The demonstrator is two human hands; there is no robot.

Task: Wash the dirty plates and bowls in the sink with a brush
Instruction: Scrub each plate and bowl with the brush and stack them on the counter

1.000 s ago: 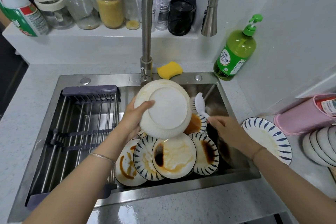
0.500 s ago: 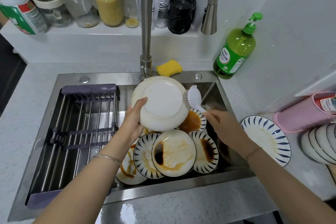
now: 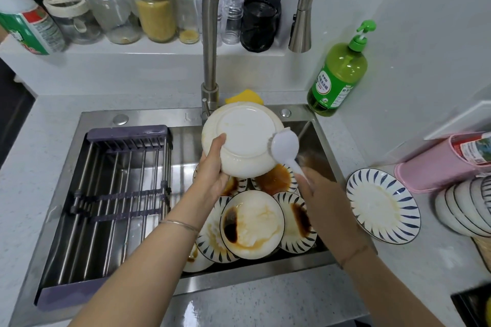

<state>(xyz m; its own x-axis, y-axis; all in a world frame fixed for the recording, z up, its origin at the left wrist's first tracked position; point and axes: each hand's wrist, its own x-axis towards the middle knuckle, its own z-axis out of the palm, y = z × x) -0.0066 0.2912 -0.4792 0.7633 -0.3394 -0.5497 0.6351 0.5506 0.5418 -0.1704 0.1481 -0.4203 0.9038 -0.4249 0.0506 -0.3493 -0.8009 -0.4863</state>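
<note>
Since the earlier frames the brush has swung left. Its white head, formerly clear of the white plate, now lies against that plate's right edge. The left hand grips the white plate at its lower-left rim and holds it, underside toward the camera, above the sink at frame centre. The right hand, fingers curled round the brush handle, lies just right of centre. Below both hands a pile of sauce-stained plates, several with blue-striped rims, fills the right part of the sink. A purple drying rack spans the left part. On the counter, at right, rests another blue-striped plate. A green soap bottle stands at upper right, and a yellow sponge lies beside the faucet base.
</note>
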